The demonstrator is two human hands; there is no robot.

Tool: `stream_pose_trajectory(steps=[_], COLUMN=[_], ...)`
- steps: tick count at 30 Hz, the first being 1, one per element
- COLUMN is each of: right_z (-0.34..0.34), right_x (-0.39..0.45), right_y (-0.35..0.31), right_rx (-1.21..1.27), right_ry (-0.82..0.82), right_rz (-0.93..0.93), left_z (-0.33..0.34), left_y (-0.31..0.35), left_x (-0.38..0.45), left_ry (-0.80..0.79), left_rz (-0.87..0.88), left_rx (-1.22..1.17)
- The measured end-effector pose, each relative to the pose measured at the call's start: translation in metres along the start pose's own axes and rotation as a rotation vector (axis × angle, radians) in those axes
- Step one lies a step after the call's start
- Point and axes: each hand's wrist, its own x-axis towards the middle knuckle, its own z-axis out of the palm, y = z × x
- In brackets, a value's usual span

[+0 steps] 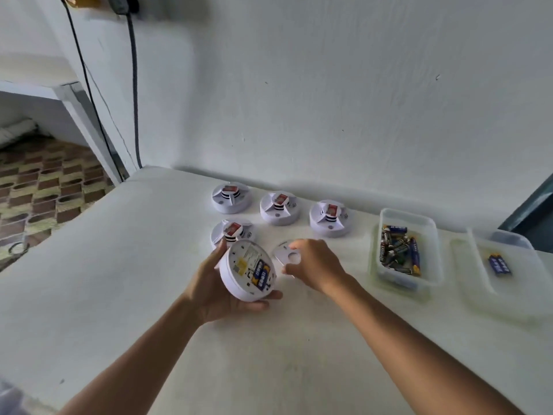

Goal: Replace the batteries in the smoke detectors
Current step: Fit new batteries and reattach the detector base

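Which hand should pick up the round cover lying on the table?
Probably the right hand: it already rests on the flat white round cover plate. The left hand is busy gripping the open white round smoke detector.

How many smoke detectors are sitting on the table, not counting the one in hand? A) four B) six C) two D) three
A: four smoke detectors sit on the table, three in a back row and one nearer, while the left hand grips a fifth, open detector.
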Motion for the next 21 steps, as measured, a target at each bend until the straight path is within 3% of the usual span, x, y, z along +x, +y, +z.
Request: stream_pose_trajectory(steps=[7, 12, 16, 21], right_z=[0.012, -0.008, -0.027, -0.022], right_x=[0.012, 0.007, 0.002, -0.002], right_y=[-0.022, -0.037, -0.062, -0.081], right_rx=[-0.102, 0.252, 0.463, 0.262], right_ry=[-0.002, -0.017, -0.204, -0.304], right_rz=[0.1, 0.218, 0.028, -0.09], left_z=[-0.031, -0.036, -0.037, -0.034], left_y=[-0.001, -0.001, 0.003, 0.003], left_x=[-0.001, 0.001, -0.001, -0.003], left_ry=[-0.142, -0.176, -0.091, -0.042], left_rz=[-0.018, -0.022, -0.009, -0.031], left_rx=[-0.068, -0.087, -0.044, -0.02])
